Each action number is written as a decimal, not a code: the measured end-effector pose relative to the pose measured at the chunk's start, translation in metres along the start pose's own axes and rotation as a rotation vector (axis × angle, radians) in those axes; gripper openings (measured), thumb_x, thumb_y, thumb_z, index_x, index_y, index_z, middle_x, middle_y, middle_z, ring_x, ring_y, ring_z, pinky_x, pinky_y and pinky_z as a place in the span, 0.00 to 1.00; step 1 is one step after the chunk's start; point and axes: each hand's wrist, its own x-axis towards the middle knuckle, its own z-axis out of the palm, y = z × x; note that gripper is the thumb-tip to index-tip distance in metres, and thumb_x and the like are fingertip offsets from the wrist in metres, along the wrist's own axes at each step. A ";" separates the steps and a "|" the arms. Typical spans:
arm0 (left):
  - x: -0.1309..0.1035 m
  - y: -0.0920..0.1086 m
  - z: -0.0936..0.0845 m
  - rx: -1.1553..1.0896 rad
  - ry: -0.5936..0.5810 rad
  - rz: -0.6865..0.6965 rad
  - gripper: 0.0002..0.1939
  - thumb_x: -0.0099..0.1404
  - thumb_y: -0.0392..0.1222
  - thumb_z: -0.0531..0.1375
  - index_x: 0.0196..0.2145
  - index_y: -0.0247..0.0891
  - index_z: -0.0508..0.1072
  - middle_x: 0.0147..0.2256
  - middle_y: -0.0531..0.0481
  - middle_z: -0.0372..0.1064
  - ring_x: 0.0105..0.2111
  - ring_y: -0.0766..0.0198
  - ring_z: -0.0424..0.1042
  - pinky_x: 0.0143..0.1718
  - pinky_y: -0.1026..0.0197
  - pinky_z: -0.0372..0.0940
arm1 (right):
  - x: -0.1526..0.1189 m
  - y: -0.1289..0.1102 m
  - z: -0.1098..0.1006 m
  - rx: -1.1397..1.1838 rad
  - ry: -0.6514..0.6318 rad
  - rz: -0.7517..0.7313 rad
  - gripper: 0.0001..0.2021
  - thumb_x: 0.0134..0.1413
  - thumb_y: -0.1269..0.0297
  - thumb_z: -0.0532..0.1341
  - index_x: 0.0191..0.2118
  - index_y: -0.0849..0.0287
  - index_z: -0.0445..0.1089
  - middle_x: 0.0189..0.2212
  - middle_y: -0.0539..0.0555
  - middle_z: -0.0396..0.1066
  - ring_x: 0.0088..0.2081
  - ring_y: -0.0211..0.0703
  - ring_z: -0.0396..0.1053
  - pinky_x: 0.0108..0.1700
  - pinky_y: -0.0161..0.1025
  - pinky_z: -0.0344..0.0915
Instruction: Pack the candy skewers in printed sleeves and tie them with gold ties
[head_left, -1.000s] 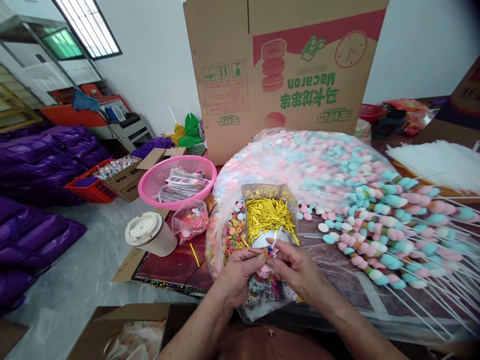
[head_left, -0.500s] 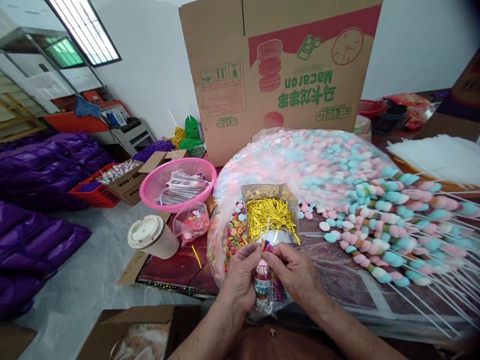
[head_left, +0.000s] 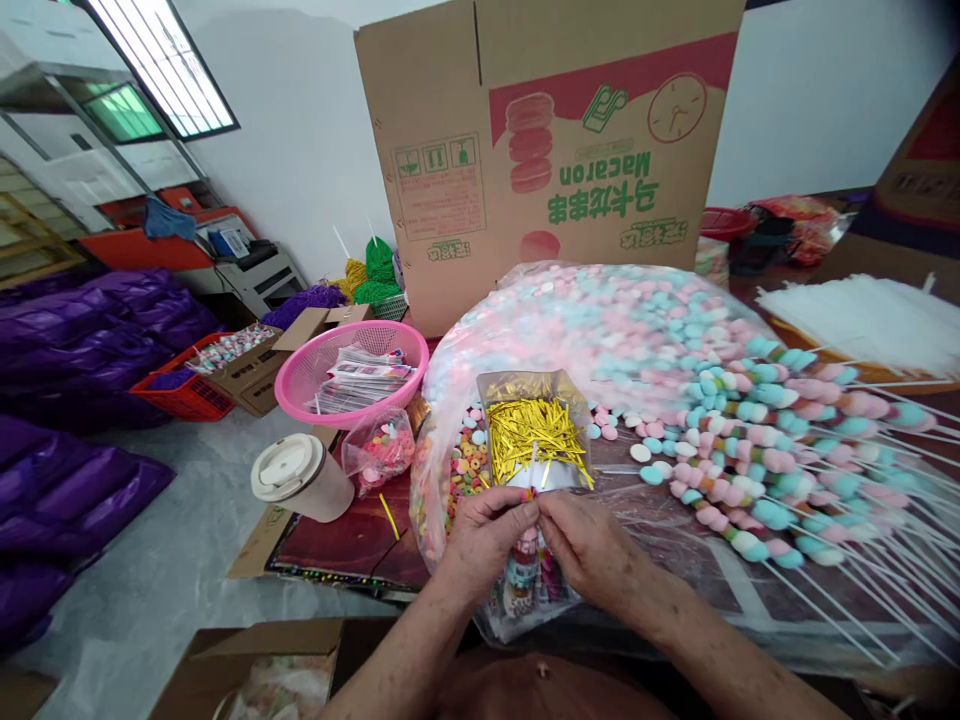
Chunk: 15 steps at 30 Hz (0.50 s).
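Left hand (head_left: 480,540): thumb and fingers nearly closed, pinching the gathered neck of a filled clear packet (head_left: 523,582). Right hand (head_left: 592,540): likewise closed at the same neck, fingertips meeting the left's. Packet hangs upright below the fingers, at the middle of the table's (head_left: 349,545) near edge; a white stick (head_left: 534,462) shows above the neck. Gold strips (head_left: 534,430) just beyond the hands. Lidded cup (head_left: 304,478) near table's near-left corner; skewered sweets (head_left: 772,485) toward its right edge.
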 end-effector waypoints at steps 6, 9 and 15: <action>0.000 -0.008 0.009 0.150 0.279 0.142 0.27 0.46 0.50 0.67 0.42 0.39 0.68 0.25 0.55 0.69 0.23 0.69 0.65 0.26 0.67 0.59 | 0.009 0.000 0.001 -0.303 0.279 0.013 0.14 0.60 0.71 0.46 0.25 0.59 0.61 0.17 0.53 0.62 0.22 0.41 0.60 0.26 0.37 0.52; -0.008 0.020 0.000 0.107 0.067 -0.167 0.36 0.53 0.64 0.56 0.54 0.40 0.58 0.24 0.52 0.69 0.20 0.65 0.67 0.23 0.65 0.58 | 0.008 -0.014 0.001 -0.182 0.302 -0.090 0.12 0.58 0.73 0.47 0.26 0.60 0.62 0.19 0.53 0.63 0.23 0.41 0.60 0.27 0.38 0.52; -0.030 0.068 -0.033 0.041 -0.293 -0.117 0.50 0.49 0.77 0.36 0.46 0.31 0.70 0.17 0.45 0.69 0.21 0.53 0.70 0.33 0.51 0.63 | 0.006 -0.029 0.003 0.757 -0.006 0.608 0.14 0.57 0.61 0.48 0.22 0.58 0.60 0.15 0.46 0.57 0.19 0.34 0.53 0.21 0.32 0.50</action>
